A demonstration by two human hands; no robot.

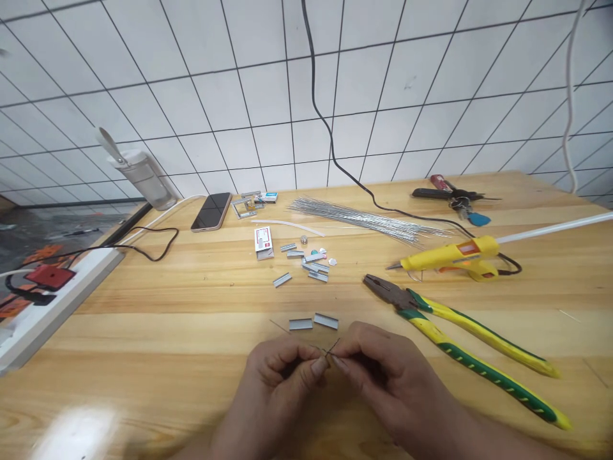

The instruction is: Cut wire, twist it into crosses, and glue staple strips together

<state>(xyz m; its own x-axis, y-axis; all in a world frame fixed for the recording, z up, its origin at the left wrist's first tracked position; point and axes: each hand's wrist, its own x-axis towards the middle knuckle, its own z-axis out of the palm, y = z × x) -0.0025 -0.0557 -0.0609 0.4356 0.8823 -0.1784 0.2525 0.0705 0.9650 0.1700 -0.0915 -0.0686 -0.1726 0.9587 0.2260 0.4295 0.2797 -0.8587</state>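
My left hand (282, 374) and my right hand (383, 374) meet near the front edge of the wooden table (167, 319). Both pinch thin metal wires (329, 350) that cross between the fingertips. One wire end sticks out to the left at the table surface. Two staple strips (313, 322) lie just beyond my fingers. Pliers (460, 335) with yellow and green handles lie to the right of my right hand.
A yellow glue gun (453, 257) and a bundle of straight wires (368, 220) lie further back. Loose staple strips and a staple box (263, 243) sit mid-table. A phone (211, 211), keys (454, 198), a white bottle (143, 176) and a power strip (52, 294) are around.
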